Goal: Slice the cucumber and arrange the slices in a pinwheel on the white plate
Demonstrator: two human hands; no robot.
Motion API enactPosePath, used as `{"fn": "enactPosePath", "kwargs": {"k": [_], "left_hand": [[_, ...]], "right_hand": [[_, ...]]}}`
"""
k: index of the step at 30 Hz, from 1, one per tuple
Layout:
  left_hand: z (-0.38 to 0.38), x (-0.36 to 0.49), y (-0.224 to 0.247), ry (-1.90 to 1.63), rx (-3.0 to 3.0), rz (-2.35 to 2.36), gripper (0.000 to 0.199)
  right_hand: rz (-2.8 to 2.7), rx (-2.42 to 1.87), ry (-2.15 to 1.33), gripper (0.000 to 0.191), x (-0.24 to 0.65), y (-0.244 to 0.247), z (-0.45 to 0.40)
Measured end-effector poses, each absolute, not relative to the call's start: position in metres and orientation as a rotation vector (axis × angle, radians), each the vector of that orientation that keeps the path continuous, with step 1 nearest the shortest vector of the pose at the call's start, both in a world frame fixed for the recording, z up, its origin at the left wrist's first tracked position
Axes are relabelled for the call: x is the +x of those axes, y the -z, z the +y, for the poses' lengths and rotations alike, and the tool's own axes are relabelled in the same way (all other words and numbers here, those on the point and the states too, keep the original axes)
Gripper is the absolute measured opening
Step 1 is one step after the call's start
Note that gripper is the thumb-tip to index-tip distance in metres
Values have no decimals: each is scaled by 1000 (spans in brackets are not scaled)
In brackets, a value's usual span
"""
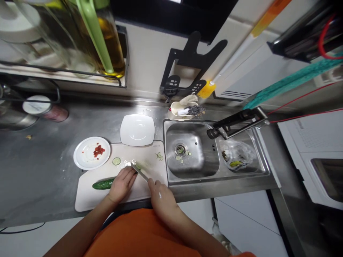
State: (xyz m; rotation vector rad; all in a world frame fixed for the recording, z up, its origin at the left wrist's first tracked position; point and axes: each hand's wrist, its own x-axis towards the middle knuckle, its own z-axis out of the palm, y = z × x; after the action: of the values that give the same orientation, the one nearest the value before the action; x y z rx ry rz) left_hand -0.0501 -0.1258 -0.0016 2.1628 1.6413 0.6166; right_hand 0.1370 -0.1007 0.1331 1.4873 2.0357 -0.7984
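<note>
- You look to be partway through slicing the cucumber [103, 184]; it lies on the cutting board [92, 198] toward 8 o'clock from the board's middle, its far stretch running beneath your fingers.
- Your left hand [122, 184] is set over the cucumber, its grip narrow and bent round it, seemingly holding it down.
- Your right hand [162, 198] has its grip closed on the handle of the knife [140, 173], whose blade points between 10 and 11 o'clock, just beside your left fingertips.
- The next move, as I judge it, calls for tucking those fingertips back from the edge, keeping the cucumber from rolling and bringing the blade straight down.
- Only a little has been cut, by the look of it: one round slice [116, 161] lies at 11 o'clock on the board and some thin green crescents [159, 156] at 2 o'clock.
- A square white plate [137, 129] sits between 12 and 1 o'clock; a round white plate [80, 157] at 10 o'clock carries red chopped pieces [99, 150], too small to identify.
- Your left hand hides the cucumber's middle, so you cannot check from here that it is one unbroken length; the green bit at the blade could be its end or a loose slice.
- Your right fingers cover the knife handle, and whether the edge touches the board is unclear.
- The oil jug [107, 43], toward 11 o'clock, is cut off by the upper border.
</note>
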Motion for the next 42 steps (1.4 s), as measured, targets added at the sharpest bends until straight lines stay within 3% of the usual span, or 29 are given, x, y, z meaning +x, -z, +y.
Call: {"fn": "enactPosePath", "kwargs": {"k": [23,42], "left_hand": [[-123,-49,3,-731,2276,1638,22],[-123,-48,2,-718,2278,1618,24]], "right_hand": [[2078,1476,825,34,132,-129,-93],[2171,1465,827,31,117,-85,-88]]}}
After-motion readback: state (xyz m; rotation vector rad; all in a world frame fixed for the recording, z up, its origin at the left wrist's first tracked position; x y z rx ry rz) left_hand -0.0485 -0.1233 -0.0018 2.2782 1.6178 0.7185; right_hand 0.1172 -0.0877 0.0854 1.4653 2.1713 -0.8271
